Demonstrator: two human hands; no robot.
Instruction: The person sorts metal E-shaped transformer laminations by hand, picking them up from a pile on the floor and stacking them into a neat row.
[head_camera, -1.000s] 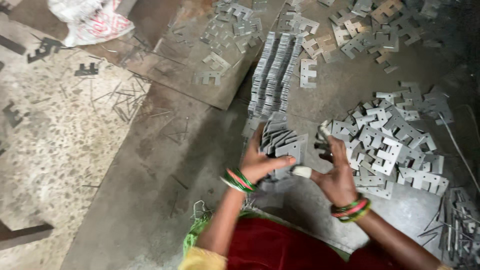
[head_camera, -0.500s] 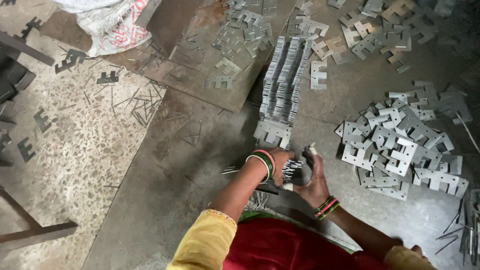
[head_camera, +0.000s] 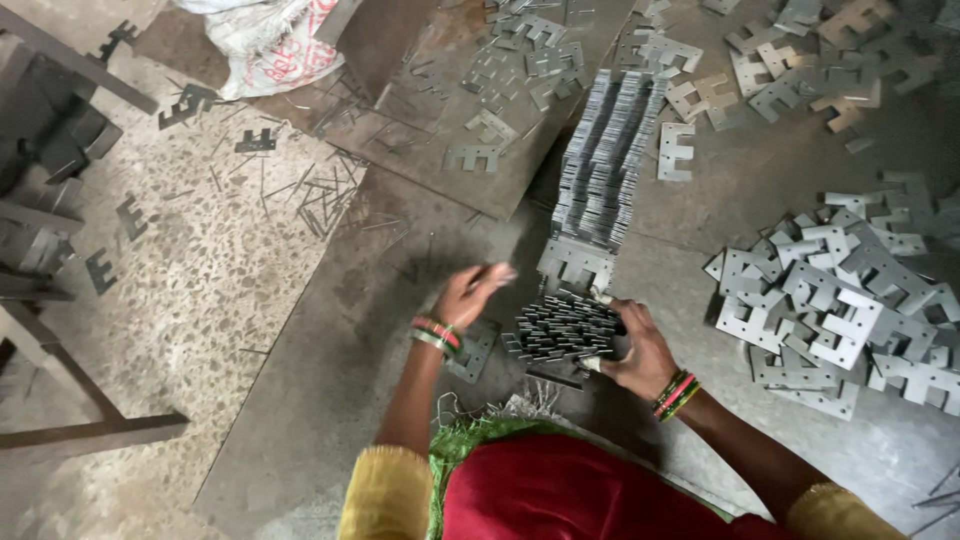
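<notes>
My right hand (head_camera: 635, 345) grips a thick stack of thin E-shaped metal plates (head_camera: 562, 326), held edge-up just above the floor. My left hand (head_camera: 470, 292) hovers to the left of that stack, fingers loosely spread and blurred, holding nothing that I can see. Directly beyond the held stack, a long row of the same plates (head_camera: 600, 165) stands on edge, running away from me. A loose heap of flat plates (head_camera: 840, 300) lies to the right of my right hand.
More scattered plates (head_camera: 770, 70) lie at the far right. A flat metal sheet (head_camera: 440, 120) carries several plates and thin strips. A white sack (head_camera: 270, 40) sits far left. A dark metal frame (head_camera: 60, 330) stands at the left edge.
The stack is now gathered in my right hand alone. My left hand has come off it and moved left. The view has shifted so the row of plates sits higher.
</notes>
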